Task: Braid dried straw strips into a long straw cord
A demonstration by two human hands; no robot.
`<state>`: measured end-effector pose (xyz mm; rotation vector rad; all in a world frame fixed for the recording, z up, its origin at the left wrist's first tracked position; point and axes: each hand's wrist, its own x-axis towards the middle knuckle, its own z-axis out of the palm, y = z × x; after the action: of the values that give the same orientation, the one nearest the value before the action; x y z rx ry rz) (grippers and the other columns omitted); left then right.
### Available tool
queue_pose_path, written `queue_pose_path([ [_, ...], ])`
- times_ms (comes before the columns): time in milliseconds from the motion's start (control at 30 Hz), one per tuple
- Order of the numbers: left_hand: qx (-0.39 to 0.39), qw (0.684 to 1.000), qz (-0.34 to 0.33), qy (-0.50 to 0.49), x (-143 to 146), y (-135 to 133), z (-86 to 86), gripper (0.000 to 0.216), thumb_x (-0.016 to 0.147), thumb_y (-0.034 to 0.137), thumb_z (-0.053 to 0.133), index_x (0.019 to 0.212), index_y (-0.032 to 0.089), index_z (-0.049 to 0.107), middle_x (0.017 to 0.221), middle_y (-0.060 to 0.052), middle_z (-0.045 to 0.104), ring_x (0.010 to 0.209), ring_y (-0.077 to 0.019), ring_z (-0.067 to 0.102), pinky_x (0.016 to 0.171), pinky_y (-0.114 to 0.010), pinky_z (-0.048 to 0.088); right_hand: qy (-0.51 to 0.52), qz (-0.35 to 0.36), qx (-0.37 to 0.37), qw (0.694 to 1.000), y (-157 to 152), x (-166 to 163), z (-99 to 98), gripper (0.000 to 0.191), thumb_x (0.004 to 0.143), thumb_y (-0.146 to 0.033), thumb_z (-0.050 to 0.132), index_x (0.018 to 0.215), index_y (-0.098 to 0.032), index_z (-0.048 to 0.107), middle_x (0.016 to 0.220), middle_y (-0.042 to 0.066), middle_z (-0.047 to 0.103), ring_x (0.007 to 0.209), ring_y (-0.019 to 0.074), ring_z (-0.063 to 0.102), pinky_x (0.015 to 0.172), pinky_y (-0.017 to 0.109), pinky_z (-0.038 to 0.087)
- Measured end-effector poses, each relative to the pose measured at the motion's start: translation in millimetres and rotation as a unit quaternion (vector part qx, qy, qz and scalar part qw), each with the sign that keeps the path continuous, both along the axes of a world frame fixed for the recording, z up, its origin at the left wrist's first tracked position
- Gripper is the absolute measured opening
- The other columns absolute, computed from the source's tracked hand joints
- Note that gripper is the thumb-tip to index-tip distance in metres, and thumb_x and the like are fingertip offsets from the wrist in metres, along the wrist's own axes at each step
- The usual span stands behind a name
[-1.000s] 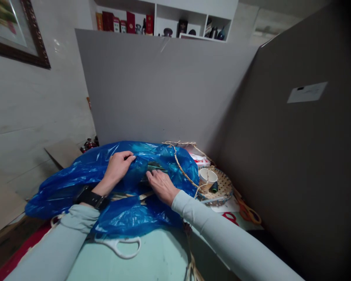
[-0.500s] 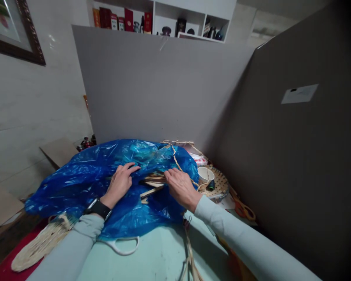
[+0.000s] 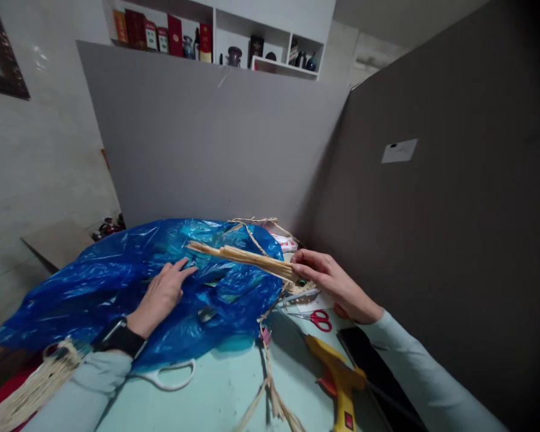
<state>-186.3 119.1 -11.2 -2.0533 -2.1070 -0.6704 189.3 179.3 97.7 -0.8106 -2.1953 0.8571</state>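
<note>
Between the thumb and fingers of my right hand (image 3: 330,277) is one end of a tan, flat bundle of dried plant strips (image 3: 247,258). It stretches leftward over a crumpled blue plastic bag (image 3: 130,264). My left hand (image 3: 164,292) rests on the bag with its fingers extended and holds nothing. In front of the bag, a white scissors handle (image 3: 175,375) pokes out, its blades hidden. A braided strand of the same fibre (image 3: 272,384) lies on the pale green table (image 3: 216,396).
Red-handled scissors (image 3: 320,320) and a yellow glue gun (image 3: 342,384) lie on the right. A hank of cream cord (image 3: 36,384) sits at the lower left. Grey panels (image 3: 207,144) stand behind and along the right side.
My right hand has drawn the fibre bundle out of the bag and moved right with it. My left hand stays on the bag. The view has turned slightly right.
</note>
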Motion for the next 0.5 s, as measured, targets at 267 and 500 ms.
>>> queue_pose_path([
  [267, -0.102, 0.99, -0.015, -0.098, 13, -49, 19.2, 0.018, 0.085, 0.017, 0.066, 0.103, 0.017, 0.069, 0.106, -0.007, 0.071, 0.107, -0.025, 0.063, 0.098, -0.05, 0.045, 0.089, 0.044, -0.164, 0.982, 1, -35, -36.1, 0.029, 0.082, -0.047, 0.056, 0.077, -0.018, 0.052, 0.064, -0.003, 0.05, 0.057, 0.0108, 0.046, 0.057, 0.024, 0.037],
  [500, -0.105, 0.913, -0.031, -0.392, 40, -55, 47.3, 0.024, 0.091, 0.034, 0.06, 0.107, 0.018, 0.067, 0.098, -0.005, 0.074, 0.085, -0.0203, 0.07, 0.079, -0.04, 0.056, 0.078, 0.052, -0.216, 0.972, -4, -58, -47.5, 0.026, 0.081, -0.041, 0.057, 0.076, -0.016, 0.054, 0.06, -0.002, 0.054, 0.053, 0.0098, 0.05, 0.053, 0.021, 0.039],
])
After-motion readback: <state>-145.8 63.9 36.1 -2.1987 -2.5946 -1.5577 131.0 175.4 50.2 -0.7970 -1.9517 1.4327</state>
